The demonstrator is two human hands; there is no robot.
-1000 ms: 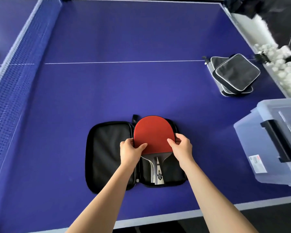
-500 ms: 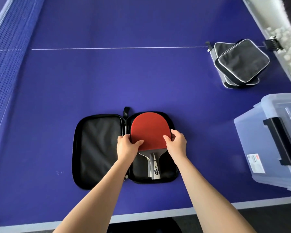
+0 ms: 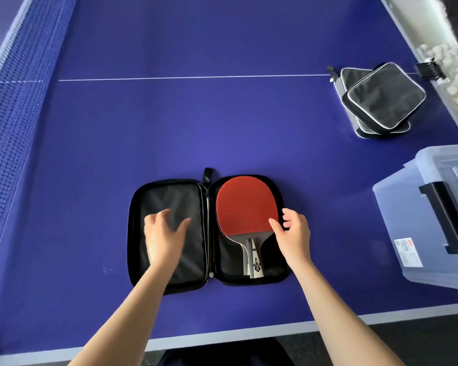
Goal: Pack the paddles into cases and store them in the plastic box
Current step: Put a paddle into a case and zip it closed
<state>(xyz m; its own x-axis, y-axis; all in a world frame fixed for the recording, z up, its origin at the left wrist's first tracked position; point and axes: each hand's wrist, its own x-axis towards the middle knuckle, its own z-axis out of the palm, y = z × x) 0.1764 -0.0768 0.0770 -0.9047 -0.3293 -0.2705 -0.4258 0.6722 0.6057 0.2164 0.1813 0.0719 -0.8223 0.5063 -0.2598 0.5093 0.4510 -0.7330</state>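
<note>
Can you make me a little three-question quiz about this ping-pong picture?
1. True or false: the red paddle lies in the right half of the open black case.
2. Which hand is over the empty half of the case? A. the left hand B. the right hand C. neither
3. Fill in: the zipped cases are stacked on the ____, not in the plastic box.

Key: 1. true. 2. A. 3. table.
</note>
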